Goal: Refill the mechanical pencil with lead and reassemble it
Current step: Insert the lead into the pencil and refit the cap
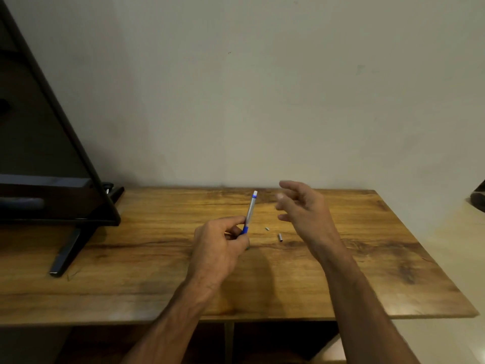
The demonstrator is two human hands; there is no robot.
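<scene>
My left hand [219,248] grips a mechanical pencil [250,210] by its blue lower section, holding it nearly upright over the wooden table [131,258]. The pencil's barrel is silver, with a blue band and a white end on top. My right hand [301,206] hovers to the right of the pencil, fingers spread and slightly blurred, with nothing visible in it. Two small metal parts lie on the table between my hands: a tiny piece [267,228] and a short metal cap [280,237].
A black flat screen [47,164] leans at the table's left, its stand foot [67,254] reaching toward the front. The pale wall rises right behind the table. The table's right edge runs diagonally, with a dark object [477,198] beyond it.
</scene>
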